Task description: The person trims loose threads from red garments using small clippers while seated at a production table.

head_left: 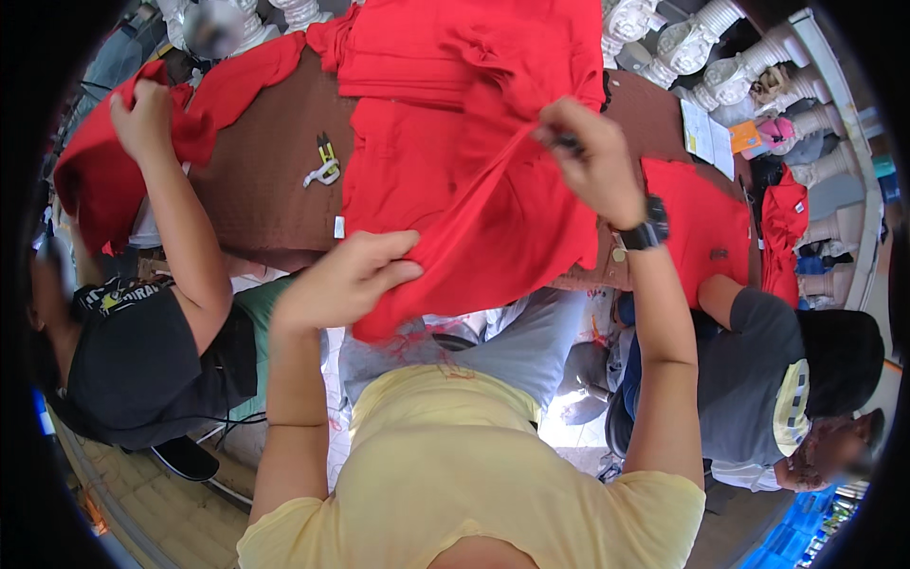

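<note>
A red cloth garment (493,228) is stretched between my hands over the near table edge, its lower part hanging toward my lap. My left hand (346,280) pinches its edge between thumb and fingers. My right hand (597,161), raised higher and slightly blurred, is closed on the other end of the taut edge. A small dark object (567,142) shows in its fingers, too blurred to name. A black watch (646,228) is on my right wrist. Beyond the garment lies a stack of folded red garments (408,57).
Yellow-and-black thread snips (327,156) lie on the brown table (256,180). At left a person lifts red cloth (85,185); at right another sits by a red garment (697,223). An open booklet (706,137) lies far right, near white ornate columns (697,43).
</note>
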### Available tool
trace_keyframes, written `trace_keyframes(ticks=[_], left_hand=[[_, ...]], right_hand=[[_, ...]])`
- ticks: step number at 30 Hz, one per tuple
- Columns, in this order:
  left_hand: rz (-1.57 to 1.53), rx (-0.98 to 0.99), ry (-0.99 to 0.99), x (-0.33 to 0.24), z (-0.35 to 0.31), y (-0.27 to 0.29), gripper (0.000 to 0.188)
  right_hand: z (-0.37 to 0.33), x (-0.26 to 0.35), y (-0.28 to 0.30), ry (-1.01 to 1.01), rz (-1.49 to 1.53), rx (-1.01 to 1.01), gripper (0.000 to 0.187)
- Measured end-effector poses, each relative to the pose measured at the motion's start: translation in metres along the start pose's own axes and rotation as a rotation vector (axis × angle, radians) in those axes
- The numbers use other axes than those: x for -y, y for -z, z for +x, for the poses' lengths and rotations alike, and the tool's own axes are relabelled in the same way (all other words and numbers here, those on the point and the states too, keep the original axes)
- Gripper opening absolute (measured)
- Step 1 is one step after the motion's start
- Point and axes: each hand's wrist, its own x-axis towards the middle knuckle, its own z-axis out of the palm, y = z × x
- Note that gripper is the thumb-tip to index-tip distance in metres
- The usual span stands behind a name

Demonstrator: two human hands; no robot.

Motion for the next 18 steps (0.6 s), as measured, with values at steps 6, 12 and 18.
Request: trace_keyframes(ticks=[6, 12, 18], left_hand=[[-1.142, -0.669, 0.239, 0.054, 0.08, 0.013, 0.042], [-0.646, 0.105, -0.287, -0.038, 0.067, -0.047, 0.075], [-1.64, 0.342, -0.292, 0.03, 0.08, 0.007, 0.058]], right_hand=[[0.101, 0.026, 0.074, 0.342, -0.595, -0.439, 0.01], [0.152, 0.005, 0.124, 0.214, -0.081, -0.484, 0.012], [0.152, -0.026, 0.198, 0.252, 0.221, -0.58, 0.018]])
